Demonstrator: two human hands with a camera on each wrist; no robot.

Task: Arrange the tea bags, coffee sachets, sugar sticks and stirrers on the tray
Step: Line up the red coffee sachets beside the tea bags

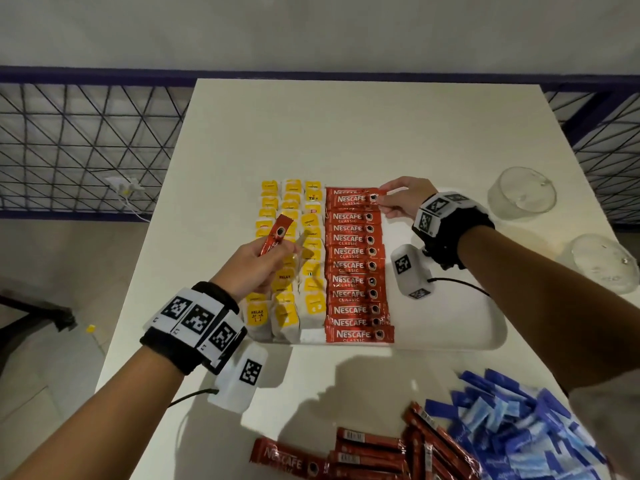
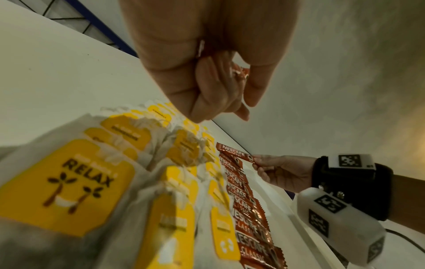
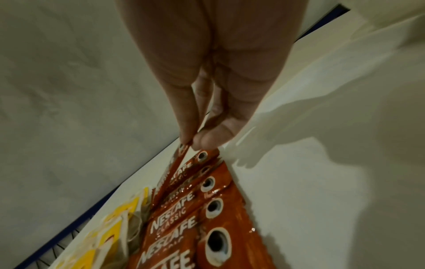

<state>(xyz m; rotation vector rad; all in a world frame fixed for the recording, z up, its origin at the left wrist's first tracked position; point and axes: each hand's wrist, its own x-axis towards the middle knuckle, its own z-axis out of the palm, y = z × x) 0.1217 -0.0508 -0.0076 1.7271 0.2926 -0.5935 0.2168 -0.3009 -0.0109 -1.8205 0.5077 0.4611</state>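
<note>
Left hand (image 1: 258, 261) raised on an extended forearm, back of hand toward the head camera, fingers (image 2: 207, 94) curled and pinching a red sachet (image 1: 276, 236) that sticks up tilted above the knuckles. Right hand (image 1: 403, 199) reaches farther forward, wrist bent inward to the left, thumb and forefinger (image 3: 184, 116) pinching the right end of another red sachet (image 1: 358, 198). Both wrists carry black bands with white coded marker blocks; both forearms bare.

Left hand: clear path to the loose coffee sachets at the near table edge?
Probably not yet: the left hand already holds a sachet above the tea bags. The loose sachets lie uncovered, nothing on top.
</note>
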